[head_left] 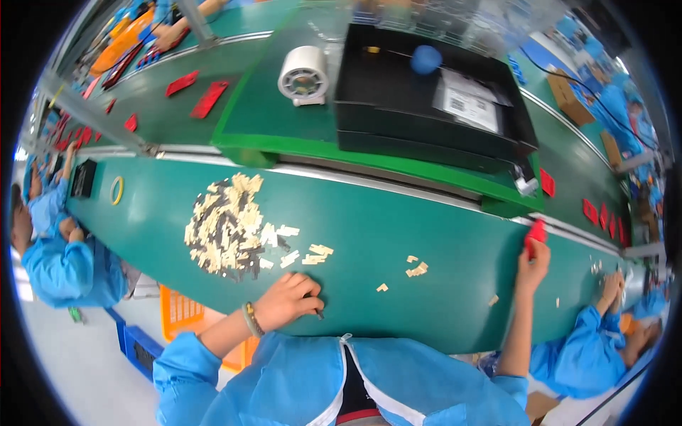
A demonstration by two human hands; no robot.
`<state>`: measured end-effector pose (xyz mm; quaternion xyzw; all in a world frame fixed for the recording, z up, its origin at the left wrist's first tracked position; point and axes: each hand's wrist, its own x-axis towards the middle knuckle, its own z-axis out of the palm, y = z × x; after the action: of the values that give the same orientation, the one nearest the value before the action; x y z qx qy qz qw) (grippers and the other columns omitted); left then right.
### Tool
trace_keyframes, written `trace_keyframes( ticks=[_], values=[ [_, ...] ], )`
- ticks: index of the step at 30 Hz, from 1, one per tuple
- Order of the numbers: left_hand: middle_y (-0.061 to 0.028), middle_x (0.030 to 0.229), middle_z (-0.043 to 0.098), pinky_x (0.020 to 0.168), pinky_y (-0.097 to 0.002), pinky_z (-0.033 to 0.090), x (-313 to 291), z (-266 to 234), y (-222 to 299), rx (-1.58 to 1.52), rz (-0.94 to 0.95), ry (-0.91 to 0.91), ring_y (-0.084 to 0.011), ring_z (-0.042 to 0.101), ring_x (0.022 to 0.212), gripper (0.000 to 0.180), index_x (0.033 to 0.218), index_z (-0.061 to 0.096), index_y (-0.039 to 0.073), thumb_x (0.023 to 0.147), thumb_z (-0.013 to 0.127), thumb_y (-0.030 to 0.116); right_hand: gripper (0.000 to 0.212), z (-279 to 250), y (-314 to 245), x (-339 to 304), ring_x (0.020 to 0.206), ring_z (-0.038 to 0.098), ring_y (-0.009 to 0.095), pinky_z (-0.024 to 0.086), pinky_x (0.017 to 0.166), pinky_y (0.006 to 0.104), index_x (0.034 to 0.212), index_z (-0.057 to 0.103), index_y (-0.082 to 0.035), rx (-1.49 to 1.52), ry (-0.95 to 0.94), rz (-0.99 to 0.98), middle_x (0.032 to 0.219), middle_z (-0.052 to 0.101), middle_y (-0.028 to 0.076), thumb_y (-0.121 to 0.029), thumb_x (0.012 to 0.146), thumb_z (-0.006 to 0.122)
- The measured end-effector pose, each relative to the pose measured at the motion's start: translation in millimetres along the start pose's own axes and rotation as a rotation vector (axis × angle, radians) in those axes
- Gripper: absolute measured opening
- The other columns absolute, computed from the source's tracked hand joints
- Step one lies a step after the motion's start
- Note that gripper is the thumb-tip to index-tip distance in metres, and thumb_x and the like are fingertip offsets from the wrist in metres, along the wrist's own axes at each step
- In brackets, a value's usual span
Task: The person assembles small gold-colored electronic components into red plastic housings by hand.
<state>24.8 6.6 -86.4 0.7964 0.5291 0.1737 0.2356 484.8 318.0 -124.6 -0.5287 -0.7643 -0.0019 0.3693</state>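
My left hand (288, 299) is closed over the near part of the green table, with a small dark piece (320, 314) pinched at its fingertips. Out to the right, my right hand (533, 268) grips a flat red part (536, 234) by the table's far rail. Beyond my left hand lies a heap of small cream and black pieces (226, 224). A few cream pieces (317, 254) lie loose between the heap and the table's middle. Further right, more small tan bits (418, 270) are scattered.
A raised green shelf (298, 145) along the far side carries a black box (426, 135) and a small white fan (303, 74). Red parts (209, 99) lie on the belt behind. A yellow ring (117, 190) lies at far left. Co-workers in blue (71, 263) sit on both sides.
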Motion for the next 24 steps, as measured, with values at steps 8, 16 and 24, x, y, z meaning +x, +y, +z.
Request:
trace_keyframes(
  ticks=[8,16,24],
  values=[
    [-0.0072,0.098,0.059,0.076,-0.0352,0.047,11.4,12.6,4.5,0.01,0.214,0.109,-0.0253,0.056,0.089,0.018,0.092,0.06,0.007,0.076,0.067,0.011,0.021,4.2,-229.2,-104.7,0.074,0.062,0.023,0.049,0.064,0.0364,0.097,0.065,-0.011,0.381,-0.28,-0.711,0.082,0.063,0.003,-0.012,0.077,0.06],
    [-0.0107,0.088,0.062,0.064,-0.0357,0.049,61.8,2.0,32.9,0.161,0.352,0.575,-0.0274,0.061,0.078,0.021,0.091,0.063,0.003,0.07,0.068,0.003,0.024,15.8,-296.8,-102.7,0.079,0.061,0.019,0.049,0.07,0.0286,0.112,0.061,-0.005,1.264,-0.867,0.372,0.087,0.061,0.007,-0.006,0.088,0.061],
    [-0.0087,0.084,0.067,0.06,-0.0254,0.049,75.1,0.6,40.6,-0.963,-0.295,0.476,-0.0173,0.063,0.071,0.016,0.093,0.061,-0.002,0.083,0.07,0.007,0.02,7.8,-294.1,-70.9,0.08,0.062,0.018,0.049,0.071,0.0294,0.108,0.061,-0.003,1.107,-0.558,-0.072,0.089,0.062,0.008,-0.003,0.089,0.06]
  ],
)
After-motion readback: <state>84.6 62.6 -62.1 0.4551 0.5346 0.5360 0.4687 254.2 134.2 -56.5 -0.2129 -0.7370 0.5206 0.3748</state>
